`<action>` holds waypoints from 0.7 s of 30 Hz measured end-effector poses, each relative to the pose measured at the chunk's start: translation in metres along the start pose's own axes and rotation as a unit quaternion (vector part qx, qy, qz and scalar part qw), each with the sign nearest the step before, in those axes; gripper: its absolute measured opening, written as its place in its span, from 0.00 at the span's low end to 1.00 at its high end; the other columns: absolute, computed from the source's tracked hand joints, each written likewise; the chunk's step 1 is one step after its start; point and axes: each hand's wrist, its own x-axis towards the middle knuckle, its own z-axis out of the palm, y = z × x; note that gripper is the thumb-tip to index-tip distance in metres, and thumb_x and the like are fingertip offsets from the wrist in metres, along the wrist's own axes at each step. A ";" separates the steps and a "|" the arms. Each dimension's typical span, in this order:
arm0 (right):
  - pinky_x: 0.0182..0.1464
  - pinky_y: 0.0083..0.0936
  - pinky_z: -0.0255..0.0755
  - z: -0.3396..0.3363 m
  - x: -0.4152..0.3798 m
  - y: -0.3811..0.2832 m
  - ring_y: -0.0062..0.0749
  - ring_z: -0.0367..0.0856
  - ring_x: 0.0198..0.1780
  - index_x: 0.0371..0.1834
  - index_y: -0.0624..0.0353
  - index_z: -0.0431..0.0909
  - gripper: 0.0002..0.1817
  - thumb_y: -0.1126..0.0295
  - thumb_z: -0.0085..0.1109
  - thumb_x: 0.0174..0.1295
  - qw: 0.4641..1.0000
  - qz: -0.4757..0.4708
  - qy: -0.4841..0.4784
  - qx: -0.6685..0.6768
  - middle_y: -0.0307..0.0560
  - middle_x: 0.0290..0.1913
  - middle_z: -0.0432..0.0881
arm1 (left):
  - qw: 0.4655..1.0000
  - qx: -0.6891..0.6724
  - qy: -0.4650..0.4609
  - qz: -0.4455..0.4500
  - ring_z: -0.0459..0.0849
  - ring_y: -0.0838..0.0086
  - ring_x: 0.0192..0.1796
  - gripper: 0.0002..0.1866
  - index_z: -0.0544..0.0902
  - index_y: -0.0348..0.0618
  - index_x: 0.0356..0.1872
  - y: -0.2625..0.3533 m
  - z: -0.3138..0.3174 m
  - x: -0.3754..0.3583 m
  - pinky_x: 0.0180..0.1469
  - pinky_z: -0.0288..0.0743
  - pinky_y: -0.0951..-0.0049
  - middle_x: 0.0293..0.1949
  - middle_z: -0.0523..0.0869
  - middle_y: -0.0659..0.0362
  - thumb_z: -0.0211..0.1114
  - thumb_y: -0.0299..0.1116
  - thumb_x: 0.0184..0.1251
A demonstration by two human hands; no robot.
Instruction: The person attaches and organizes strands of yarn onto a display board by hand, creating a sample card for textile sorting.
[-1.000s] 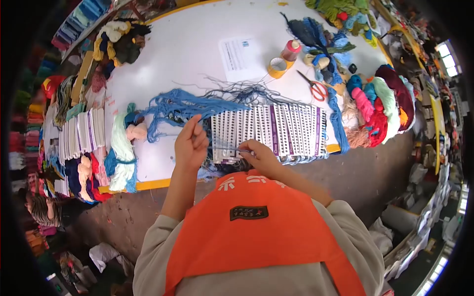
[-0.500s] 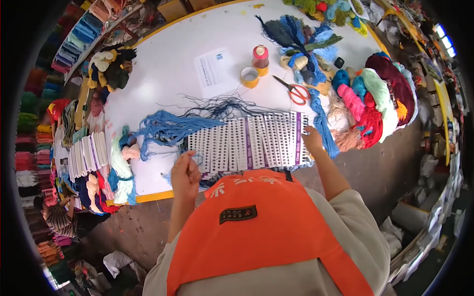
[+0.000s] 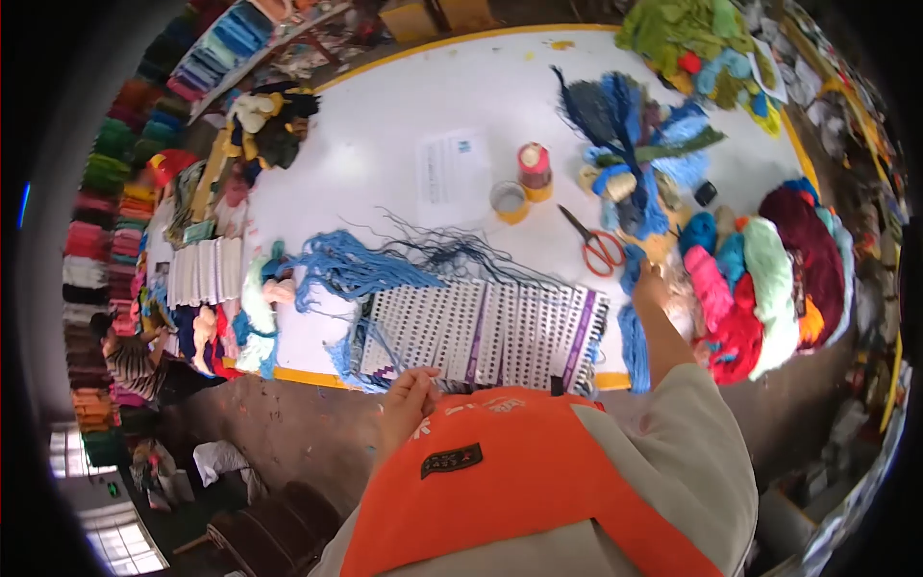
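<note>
The left hand [image 3: 411, 396] sits at the near table edge, fingers pinched together, seemingly on a thin thread, though that is too fine to confirm; just beyond it lies the row of punched cards [image 3: 481, 332], with blue yarn [image 3: 351, 269] fanned out at their left end and dark strands trailing behind; most holes look unthreaded, so the work seems early; the right hand [image 3: 654, 288] reaches past the cards' right end into a blue skein [image 3: 632, 332], its grip hidden; scissors [image 3: 598, 245] lie near.

White table [image 3: 385, 115] edged in yellow; stained brown floor [image 3: 288, 433] below — yarn-stacked shelves [image 3: 106, 192] at left.
</note>
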 end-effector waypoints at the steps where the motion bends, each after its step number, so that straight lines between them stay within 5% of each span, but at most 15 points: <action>1: 0.45 0.46 0.79 0.001 0.002 -0.004 0.47 0.83 0.51 0.58 0.43 0.66 0.16 0.68 0.45 0.68 0.999 -0.017 0.001 -0.030 0.50 0.51 0.76 | 1.000 -0.001 0.002 0.001 0.63 0.87 0.21 0.11 0.79 0.38 0.48 0.002 0.002 -0.003 0.24 0.56 0.85 0.25 0.77 0.66 0.55 0.34 0.76; 8: 0.50 0.49 0.76 0.007 0.007 0.002 0.50 0.82 0.51 0.52 0.48 0.68 0.14 0.66 0.52 0.63 0.999 0.020 -0.010 0.023 0.51 0.51 0.77 | 0.999 0.013 0.021 -0.024 0.65 0.87 0.24 0.10 0.79 0.38 0.47 0.011 0.022 -0.004 0.27 0.58 0.86 0.26 0.77 0.66 0.56 0.33 0.76; 10: 0.51 0.46 0.76 -0.001 -0.005 0.008 0.51 0.81 0.51 0.50 0.54 0.68 0.16 0.65 0.56 0.59 0.993 -0.012 0.113 0.040 0.54 0.49 0.78 | 1.000 0.009 -0.013 -0.024 0.65 0.88 0.24 0.10 0.79 0.38 0.47 0.011 0.018 0.000 0.26 0.58 0.86 0.26 0.77 0.66 0.55 0.34 0.76; 12: 0.54 0.44 0.73 -0.017 -0.020 0.016 0.56 0.78 0.54 0.50 0.60 0.68 0.18 0.68 0.55 0.58 0.990 -0.004 0.121 0.066 0.59 0.50 0.78 | 0.999 0.013 -0.026 -0.027 0.65 0.88 0.23 0.11 0.79 0.39 0.46 0.010 0.016 0.007 0.26 0.57 0.86 0.26 0.78 0.66 0.55 0.35 0.77; 14: 0.56 0.42 0.70 -0.028 -0.043 0.027 0.59 0.75 0.55 0.55 0.63 0.67 0.20 0.72 0.52 0.58 0.920 0.039 0.132 0.367 0.63 0.52 0.77 | 0.998 0.011 -0.048 -0.028 0.65 0.88 0.23 0.11 0.79 0.38 0.47 0.010 0.011 0.013 0.25 0.57 0.86 0.26 0.77 0.65 0.54 0.35 0.77; 15: 0.58 0.41 0.67 -0.026 -0.051 0.036 0.57 0.75 0.55 0.59 0.64 0.65 0.23 0.77 0.48 0.58 0.896 0.008 0.196 0.397 0.64 0.54 0.75 | 0.998 0.007 -0.059 -0.026 0.65 0.88 0.23 0.11 0.79 0.38 0.47 0.011 0.008 0.015 0.25 0.57 0.86 0.26 0.77 0.65 0.54 0.35 0.77; 20: 0.63 0.36 0.64 -0.112 -0.123 0.012 0.52 0.73 0.58 0.61 0.66 0.66 0.25 0.83 0.44 0.58 0.845 -0.030 0.373 0.381 0.60 0.57 0.73 | 0.991 0.041 -0.130 -0.008 0.64 0.88 0.20 0.10 0.80 0.40 0.46 0.024 -0.010 0.046 0.24 0.57 0.86 0.24 0.77 0.64 0.54 0.34 0.77; 21: 0.63 0.36 0.64 -0.132 -0.138 0.001 0.51 0.72 0.58 0.61 0.65 0.67 0.24 0.84 0.44 0.57 0.845 -0.065 0.405 0.343 0.58 0.57 0.72 | 0.989 0.039 -0.140 -0.034 0.66 0.88 0.22 0.10 0.77 0.41 0.52 0.032 -0.016 0.050 0.25 0.59 0.86 0.31 0.79 0.63 0.56 0.29 0.74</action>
